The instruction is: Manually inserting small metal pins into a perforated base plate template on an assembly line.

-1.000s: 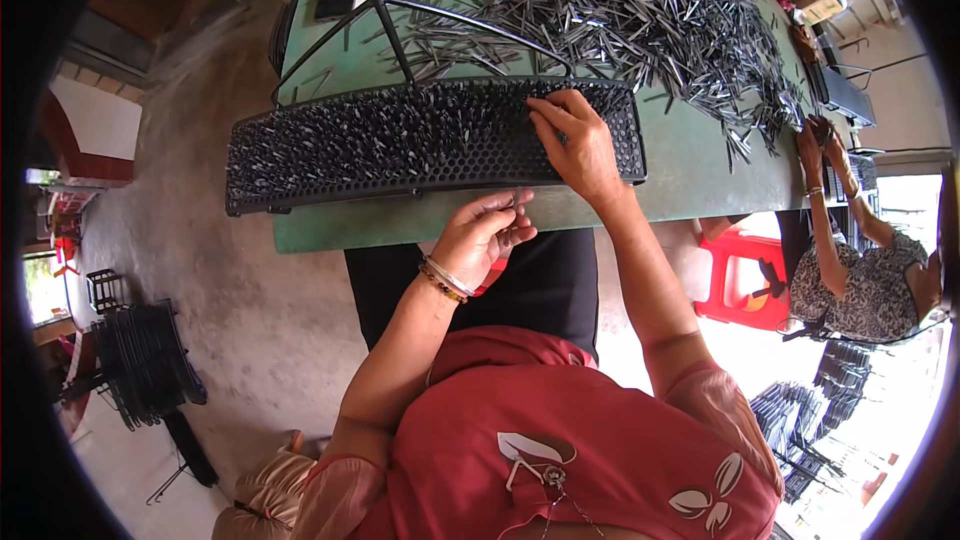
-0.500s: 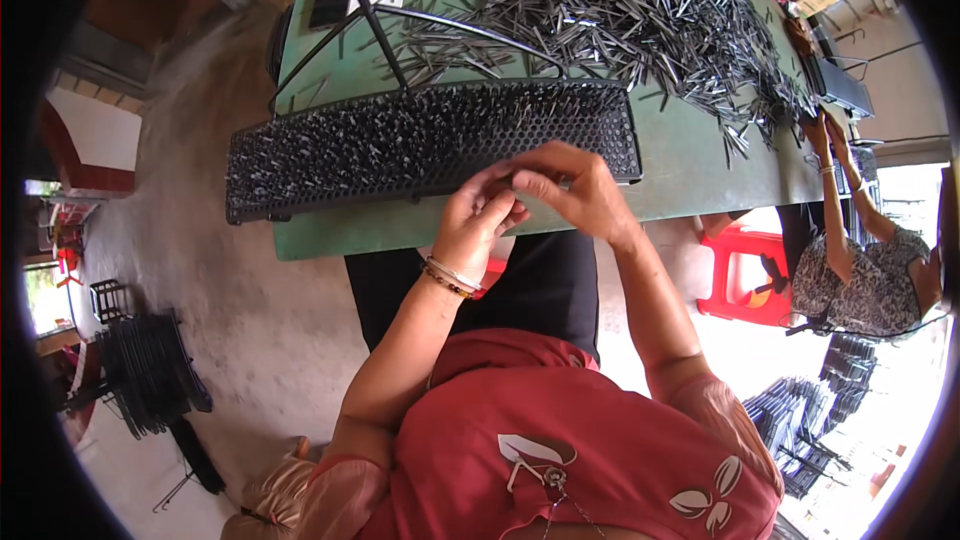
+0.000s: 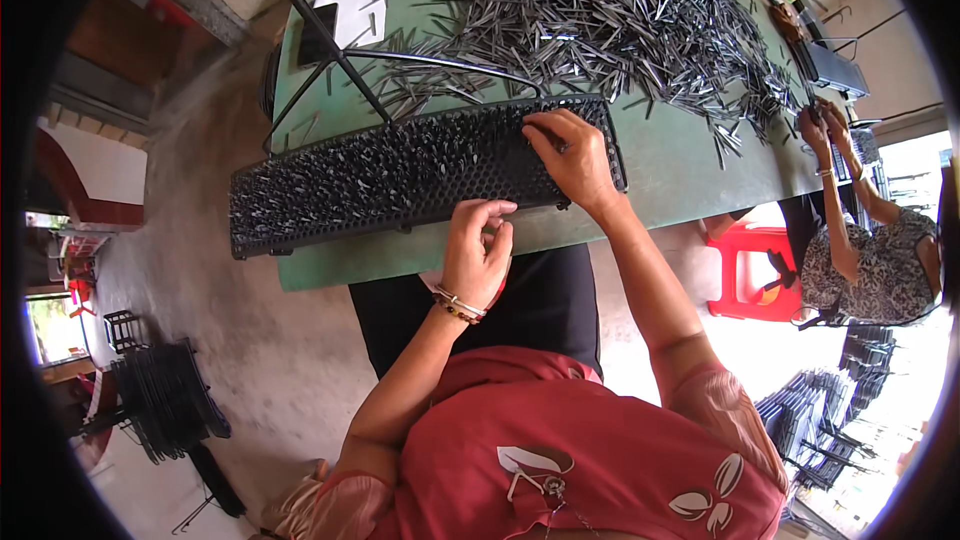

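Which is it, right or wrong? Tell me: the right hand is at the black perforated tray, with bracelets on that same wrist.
Wrong wrist: the head view shows the bracelets on the wrist of the left hand. The right hand is indeed at the black perforated tray.

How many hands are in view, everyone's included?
4: the left hand by the near edge of the tray, the right hand at its right part, and a co-worker's two hands close together at the right side of the table. Others may be hidden.
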A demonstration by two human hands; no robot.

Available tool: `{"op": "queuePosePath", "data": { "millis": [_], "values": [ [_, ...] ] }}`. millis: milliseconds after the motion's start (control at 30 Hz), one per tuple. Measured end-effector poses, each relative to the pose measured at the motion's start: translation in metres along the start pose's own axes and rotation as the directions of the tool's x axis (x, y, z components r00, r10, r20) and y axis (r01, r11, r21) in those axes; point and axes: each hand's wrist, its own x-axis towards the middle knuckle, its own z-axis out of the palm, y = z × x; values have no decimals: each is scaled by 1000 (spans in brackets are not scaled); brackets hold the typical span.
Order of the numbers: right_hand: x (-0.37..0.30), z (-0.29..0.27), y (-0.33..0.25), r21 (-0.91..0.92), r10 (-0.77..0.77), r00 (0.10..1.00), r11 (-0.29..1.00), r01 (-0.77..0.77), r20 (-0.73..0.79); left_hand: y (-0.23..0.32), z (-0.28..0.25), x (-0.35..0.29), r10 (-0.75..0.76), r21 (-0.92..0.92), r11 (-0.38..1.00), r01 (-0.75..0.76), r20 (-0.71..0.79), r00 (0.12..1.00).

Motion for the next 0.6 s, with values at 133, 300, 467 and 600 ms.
{"op": "queuePosePath", "data": {
  "millis": [133, 300, 467, 600],
  "values": [
    [-2, 8, 15, -195, -313, 950, 931, 308, 8, 6, -4, 5, -22, -7, 1000, 22, 14, 1000],
    [-6, 5, 1, -354, -313, 946, 877, 324, 89, 21, -12, 27, 52, 56, 997, -53, 32, 998],
    [-9, -20, 10, -195, -259, 961, 952, 237, -97, 44, -18, 85, 218, 126, 967, -222, 47, 975],
    [-22, -74, 52, -42, 65, 859, 994, -99, -508, 64, -13, 158, 226, 286, 920, -266, 166, 960]
  ]
}}
